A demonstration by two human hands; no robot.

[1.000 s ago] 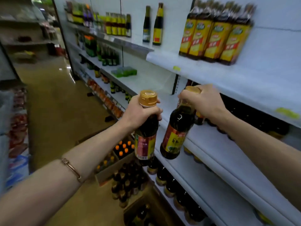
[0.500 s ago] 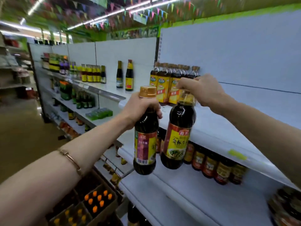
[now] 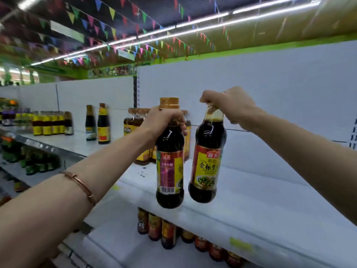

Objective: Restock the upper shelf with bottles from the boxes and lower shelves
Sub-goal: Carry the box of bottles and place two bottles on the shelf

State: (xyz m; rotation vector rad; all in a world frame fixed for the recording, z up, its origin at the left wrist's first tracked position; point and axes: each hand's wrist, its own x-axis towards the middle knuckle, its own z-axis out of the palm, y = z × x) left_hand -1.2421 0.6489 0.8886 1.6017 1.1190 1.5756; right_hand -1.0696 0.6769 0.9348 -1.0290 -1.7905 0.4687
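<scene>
Risen since half a second ago: both bottles, from level with the shelf's front lip to up in front of the white upper shelf [image 3: 251, 190], bottoms now hanging over its surface, clear of it. Curled tight round the neck just under the gold cap: fingers of the left hand [image 3: 162, 120], gripping the dark glossy sauce bottle with red-and-yellow label and barcode [image 3: 170, 163]. Clamped over the cap from above: fingers of the right hand [image 3: 229, 105], holding the second dark sauce bottle with yellow-and-red label [image 3: 209, 163], tilted slightly, just beside the first, touching or not unclear. Worn on the left forearm: a thin copper-coloured bangle [image 3: 81, 183]. Behind the hands, standing on the upper shelf: a cluster of yellow-labelled dark bottles [image 3: 135, 128]. Below the shelf edge: a row of red-labelled dark bottles [image 3: 154, 227].
</scene>
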